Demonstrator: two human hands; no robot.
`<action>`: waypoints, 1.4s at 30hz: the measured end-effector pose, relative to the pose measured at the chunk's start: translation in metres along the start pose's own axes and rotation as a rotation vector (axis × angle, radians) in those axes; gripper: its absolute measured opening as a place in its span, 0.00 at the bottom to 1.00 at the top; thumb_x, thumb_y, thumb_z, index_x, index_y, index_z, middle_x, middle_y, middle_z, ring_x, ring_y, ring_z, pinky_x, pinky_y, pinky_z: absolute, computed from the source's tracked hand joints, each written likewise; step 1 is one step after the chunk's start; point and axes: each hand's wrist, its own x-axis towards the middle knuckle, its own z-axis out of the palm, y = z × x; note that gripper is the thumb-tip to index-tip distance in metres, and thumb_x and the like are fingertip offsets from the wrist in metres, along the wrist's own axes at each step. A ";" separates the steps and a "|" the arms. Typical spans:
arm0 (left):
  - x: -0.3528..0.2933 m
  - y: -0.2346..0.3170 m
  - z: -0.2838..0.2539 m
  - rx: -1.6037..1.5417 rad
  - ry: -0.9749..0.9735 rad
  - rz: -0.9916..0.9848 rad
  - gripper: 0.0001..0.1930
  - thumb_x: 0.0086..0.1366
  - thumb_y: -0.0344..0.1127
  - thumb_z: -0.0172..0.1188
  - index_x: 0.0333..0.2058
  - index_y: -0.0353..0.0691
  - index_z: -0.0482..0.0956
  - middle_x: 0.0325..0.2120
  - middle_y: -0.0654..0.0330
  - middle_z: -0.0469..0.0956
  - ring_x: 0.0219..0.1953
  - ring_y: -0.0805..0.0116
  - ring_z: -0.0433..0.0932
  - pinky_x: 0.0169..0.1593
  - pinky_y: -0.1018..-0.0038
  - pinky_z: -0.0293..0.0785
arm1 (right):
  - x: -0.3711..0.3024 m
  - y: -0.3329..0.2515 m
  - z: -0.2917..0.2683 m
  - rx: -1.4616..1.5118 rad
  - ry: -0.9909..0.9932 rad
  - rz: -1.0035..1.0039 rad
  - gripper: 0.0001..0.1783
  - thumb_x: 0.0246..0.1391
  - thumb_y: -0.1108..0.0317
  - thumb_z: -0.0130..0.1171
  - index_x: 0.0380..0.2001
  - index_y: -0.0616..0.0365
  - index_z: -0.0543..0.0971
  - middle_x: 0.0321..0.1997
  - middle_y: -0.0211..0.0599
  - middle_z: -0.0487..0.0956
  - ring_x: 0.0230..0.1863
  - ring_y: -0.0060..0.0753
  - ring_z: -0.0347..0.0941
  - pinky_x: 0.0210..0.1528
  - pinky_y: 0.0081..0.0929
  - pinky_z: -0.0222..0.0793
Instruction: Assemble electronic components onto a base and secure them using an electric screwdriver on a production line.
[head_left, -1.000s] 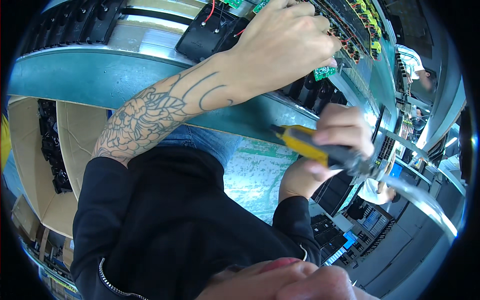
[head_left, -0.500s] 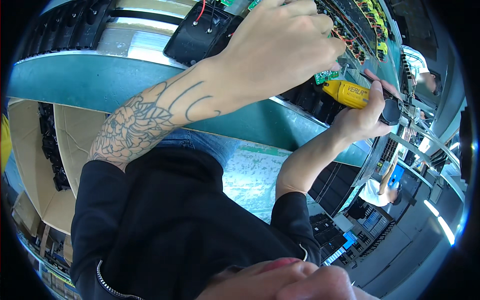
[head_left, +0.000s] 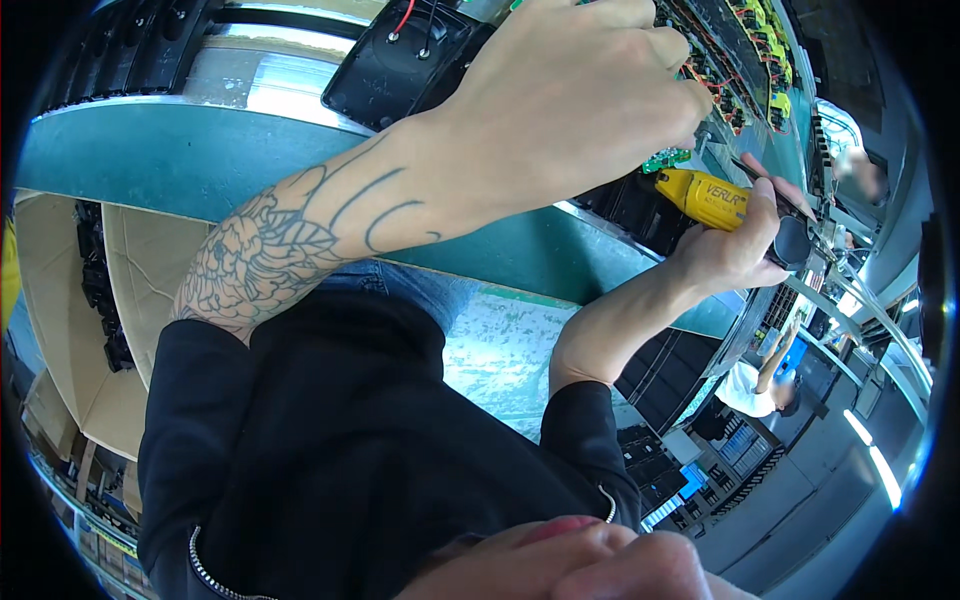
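My right hand is wrapped round a yellow electric screwdriver with a dark round end. Its tip points left, close to a small green circuit board and a black plastic housing on the bench. Across the upper middle reaches my left hand, back upward and fingers curled. Those fingertips are mostly hidden, so what they hold cannot be made out. Left of that wrist lies a black casing, with a red wire and a black wire fixed to it.
The bench has a teal front edge. Black housings line its far left; yellow components with wires stand in rows at upper right. A cardboard box with black parts sits lower left. Other people are at the right.
Both hands and the screwdriver appear slightly farther right and lower in the picture. My left hand now covers more of the green board. The grip on the screwdriver is the same.
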 end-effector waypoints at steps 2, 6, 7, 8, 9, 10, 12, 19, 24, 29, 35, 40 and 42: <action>0.000 0.001 -0.001 0.007 -0.021 0.003 0.06 0.59 0.34 0.59 0.31 0.39 0.81 0.26 0.62 0.68 0.33 0.68 0.65 0.44 0.69 0.59 | 0.000 0.001 -0.001 0.011 0.014 -0.030 0.06 0.46 0.75 0.57 0.30 0.64 0.76 0.25 0.45 0.81 0.27 0.36 0.81 0.35 0.24 0.74; -0.002 0.001 0.003 0.016 -0.010 -0.007 0.06 0.59 0.34 0.59 0.31 0.40 0.82 0.26 0.62 0.68 0.34 0.68 0.65 0.44 0.70 0.59 | 0.000 0.004 -0.006 -0.014 0.036 0.029 0.06 0.45 0.76 0.57 0.30 0.63 0.75 0.26 0.46 0.81 0.27 0.37 0.81 0.36 0.25 0.75; -0.002 0.000 0.004 0.018 -0.007 -0.010 0.06 0.59 0.34 0.59 0.30 0.40 0.82 0.26 0.62 0.68 0.34 0.68 0.64 0.44 0.70 0.59 | 0.000 0.005 -0.007 -0.022 0.045 0.049 0.06 0.44 0.76 0.57 0.29 0.63 0.75 0.26 0.46 0.81 0.27 0.37 0.81 0.37 0.26 0.75; -0.002 0.000 0.005 0.018 -0.007 -0.009 0.06 0.59 0.34 0.59 0.30 0.40 0.82 0.26 0.62 0.68 0.34 0.68 0.64 0.44 0.70 0.59 | 0.000 0.004 -0.007 -0.022 0.046 0.049 0.06 0.44 0.76 0.57 0.29 0.63 0.75 0.26 0.46 0.81 0.27 0.37 0.81 0.37 0.26 0.75; -0.003 0.000 0.005 0.015 0.004 -0.008 0.06 0.59 0.34 0.59 0.30 0.40 0.82 0.26 0.62 0.68 0.34 0.68 0.64 0.44 0.70 0.59 | 0.000 0.003 -0.006 -0.013 0.046 0.053 0.06 0.44 0.76 0.57 0.30 0.63 0.76 0.26 0.46 0.81 0.28 0.37 0.81 0.37 0.26 0.75; -0.003 0.000 0.006 0.012 0.015 -0.008 0.05 0.59 0.34 0.59 0.30 0.40 0.82 0.26 0.62 0.68 0.34 0.68 0.64 0.44 0.70 0.59 | 0.000 0.002 -0.004 -0.004 0.047 0.056 0.07 0.44 0.76 0.57 0.30 0.63 0.76 0.26 0.46 0.81 0.28 0.37 0.81 0.37 0.26 0.75; -0.003 0.000 0.005 0.007 0.038 -0.007 0.05 0.59 0.34 0.59 0.30 0.40 0.82 0.27 0.63 0.68 0.34 0.68 0.64 0.44 0.70 0.59 | 0.000 0.001 -0.002 0.016 0.047 0.061 0.07 0.44 0.76 0.57 0.31 0.63 0.76 0.26 0.46 0.81 0.29 0.37 0.81 0.38 0.26 0.75; 0.002 0.003 -0.006 -0.083 -0.067 -0.052 0.06 0.60 0.34 0.59 0.34 0.41 0.81 0.28 0.63 0.68 0.34 0.68 0.64 0.44 0.70 0.58 | 0.008 0.008 -0.023 0.065 0.032 -0.105 0.10 0.49 0.70 0.56 0.36 0.61 0.76 0.28 0.45 0.81 0.30 0.38 0.81 0.34 0.26 0.74; -0.002 0.004 0.001 -0.094 -0.045 -0.032 0.09 0.61 0.35 0.60 0.39 0.42 0.81 0.30 0.63 0.69 0.35 0.68 0.65 0.45 0.69 0.59 | -0.012 -0.014 -0.086 0.811 -0.465 -0.169 0.27 0.61 0.43 0.47 0.45 0.58 0.73 0.39 0.50 0.81 0.36 0.36 0.79 0.31 0.30 0.71; 0.009 0.009 -0.005 -0.075 -0.088 0.040 0.13 0.60 0.38 0.63 0.43 0.43 0.83 0.33 0.65 0.74 0.37 0.68 0.69 0.45 0.70 0.62 | -0.048 0.002 -0.068 0.225 -0.448 -0.237 0.22 0.62 0.47 0.54 0.37 0.56 0.82 0.45 0.46 0.83 0.41 0.35 0.78 0.47 0.36 0.71; 0.051 0.019 0.001 0.224 -0.298 0.169 0.13 0.57 0.44 0.66 0.40 0.49 0.86 0.34 0.69 0.82 0.38 0.70 0.79 0.44 0.73 0.71 | -0.073 -0.006 -0.059 -0.442 -0.503 -0.345 0.08 0.51 0.69 0.63 0.35 0.59 0.85 0.48 0.41 0.84 0.48 0.36 0.77 0.61 0.37 0.64; 0.062 0.014 0.030 0.221 -0.504 0.251 0.12 0.59 0.42 0.65 0.40 0.50 0.85 0.35 0.67 0.80 0.38 0.69 0.77 0.47 0.72 0.70 | -0.081 -0.004 -0.049 -0.301 -0.378 -0.313 0.10 0.46 0.74 0.66 0.35 0.58 0.85 0.48 0.37 0.84 0.50 0.35 0.77 0.63 0.38 0.64; 0.046 0.030 0.023 0.199 -0.318 0.305 0.10 0.60 0.43 0.63 0.40 0.50 0.83 0.38 0.65 0.78 0.40 0.68 0.77 0.48 0.71 0.70 | -0.084 -0.003 -0.051 -0.256 -0.323 -0.271 0.10 0.46 0.74 0.66 0.35 0.56 0.85 0.48 0.36 0.84 0.50 0.34 0.77 0.63 0.38 0.64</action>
